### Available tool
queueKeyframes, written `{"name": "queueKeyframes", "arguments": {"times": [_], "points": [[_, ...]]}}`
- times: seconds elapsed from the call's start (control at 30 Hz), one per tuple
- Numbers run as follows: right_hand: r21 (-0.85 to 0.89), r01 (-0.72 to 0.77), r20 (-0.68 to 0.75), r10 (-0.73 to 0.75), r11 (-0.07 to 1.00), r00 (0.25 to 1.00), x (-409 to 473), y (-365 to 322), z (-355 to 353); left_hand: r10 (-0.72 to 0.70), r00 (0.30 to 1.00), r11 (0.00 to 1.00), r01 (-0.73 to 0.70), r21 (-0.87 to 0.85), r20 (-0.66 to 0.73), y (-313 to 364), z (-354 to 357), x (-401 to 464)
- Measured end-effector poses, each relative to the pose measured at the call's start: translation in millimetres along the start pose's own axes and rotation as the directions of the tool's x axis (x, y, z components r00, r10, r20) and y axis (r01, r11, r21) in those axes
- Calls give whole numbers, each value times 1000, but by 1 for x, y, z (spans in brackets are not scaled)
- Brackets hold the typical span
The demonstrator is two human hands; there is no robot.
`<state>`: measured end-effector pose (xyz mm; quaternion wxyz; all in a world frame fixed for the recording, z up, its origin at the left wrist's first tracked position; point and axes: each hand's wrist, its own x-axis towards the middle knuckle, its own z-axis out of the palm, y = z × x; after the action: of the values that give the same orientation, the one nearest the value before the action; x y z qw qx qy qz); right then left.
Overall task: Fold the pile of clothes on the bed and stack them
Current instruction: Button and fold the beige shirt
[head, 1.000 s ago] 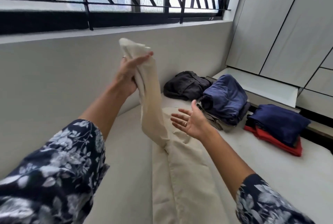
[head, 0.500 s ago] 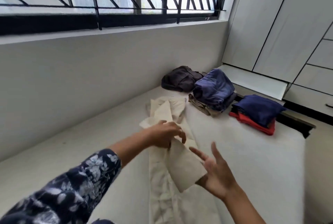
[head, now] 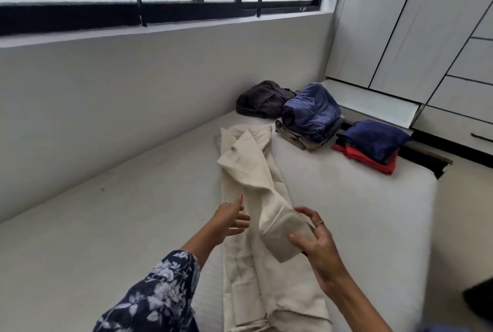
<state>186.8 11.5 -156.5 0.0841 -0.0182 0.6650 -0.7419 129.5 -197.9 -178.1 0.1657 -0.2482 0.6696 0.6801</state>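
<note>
Folding is under way on the cream trousers [head: 250, 273], which lie lengthwise on the bed [head: 360, 211], with one leg doubled back toward the person. Nearest, the right hand [head: 317, 241] grips the hem of that leg, thumb on top and fingers curled round its far edge. Just left of it, the left hand [head: 230, 218] hovers beside the cloth with fingers straight and slightly spread, holding nothing. By my reading the lengthwise fold is not yet settled: the raised leg needs laying flat and squared on the other before the trousers can be halved. Farther off sit the blue pile [head: 310, 115] and a dark garment [head: 262, 99], with the navy-and-red stack [head: 370, 145] to their right, where the finished fold likely belongs.
</note>
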Motion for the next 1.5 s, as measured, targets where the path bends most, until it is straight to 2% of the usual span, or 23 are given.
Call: {"name": "queueKeyframes", "arguments": {"times": [0.03, 0.07, 0.13, 0.17, 0.2, 0.23, 0.3, 0.37, 0.43, 0.47, 0.57, 0.67, 0.73, 0.8, 0.9, 1.0, 1.07, 1.17, 1.23, 1.27, 1.33, 1.4, 1.5], "points": [[-174, 84, 14, -83, 981, 996, -4, 5, -3, -34, 998, 991, 39, -125, 44, 1, 2, 1], [-395, 183, 38, -183, 900, 982, -8, 9, -6, -59, 995, 978, 75, -196, 83, 2, 6, 1], [-771, 374, 187, -378, 515, 907, -13, 19, -11, -115, 981, 963, 149, -226, 158, -3, 18, 2], [-830, 446, 309, -389, 335, 868, -17, 24, -13, -134, 972, 958, 177, -227, 192, -7, 27, 2], [-824, 518, 431, -341, 228, 835, -20, 30, -13, -157, 968, 956, 199, -218, 197, -11, 34, -3], [-798, 566, 510, -271, 205, 817, -25, 31, -11, -164, 969, 954, 204, -222, 186, -19, 39, 0], [-789, 539, 521, -142, 297, 841, -33, 29, -3, -154, 979, 956, 182, -230, 134, -35, 45, 10], [-809, 377, 359, -130, 450, 924, -33, 34, -1, -155, 987, 955, 162, -249, 49, -47, 47, 11], [-879, 183, 161, -88, 440, 983, -22, 43, -7, -162, 986, 957, 164, -241, 29, -51, 48, 3], [-914, 60, 70, 12, 401, 997, -18, 47, -10, -163, 986, 957, 162, -242, 19, -54, 48, 0], [-868, -232, -101, 302, 440, 948, -8, 59, -12, -114, 993, 956, 120, -268, 38, -59, 45, -8], [-750, -385, -164, 413, 538, 896, -5, 65, -15, -1, 988, 958, 45, -284, 152, -62, 40, -15], [-641, -419, -130, 448, 643, 885, -3, 72, -20, 69, 970, 952, 6, -305, 235, -66, 36, -16], [-630, -346, -98, 371, 696, 923, -4, 78, -19, 77, 966, 953, 2, -304, 248, -69, 33, -13], [-623, -324, -213, 243, 712, 946, -11, 72, -19, -8, 980, 971, 55, -232, 201, -66, 33, -16], [-667, -361, -217, 294, 652, 931, -14, 74, -28, -60, 983, 981, 91, -174, 175, -66, 30, -17], [-710, -370, -177, 357, 599, 917, -16, 75, -33, -36, 993, 996, 44, -77, 111, -66, 29, -20], [-790, -365, -255, 278, 493, 926, -25, 74, -35, 121, 978, 960, -72, 271, -172, -72, 28, -27], [-852, -399, -341, 219, 340, 914, -27, 70, -35, 226, 915, 874, -38, 485, -335, -79, 26, -31], [-852, -424, -366, 229, 306, 902, -28, 69, -34, 238, 894, 839, 8, 545, -380, -84, 24, -34], [-817, -472, -387, 290, 331, 875, -24, 69, -34, 178, 892, 812, 105, 574, -415, -88, 23, -41], [-736, -528, -403, 353, 424, 845, -15, 71, -34, 61, 918, 804, 187, 564, -391, -91, 22, -45], [-652, -576, -376, 449, 493, 811, -9, 69, -33, 15, 962, 834, 138, 534, -273, -95, 20, -46]]}}
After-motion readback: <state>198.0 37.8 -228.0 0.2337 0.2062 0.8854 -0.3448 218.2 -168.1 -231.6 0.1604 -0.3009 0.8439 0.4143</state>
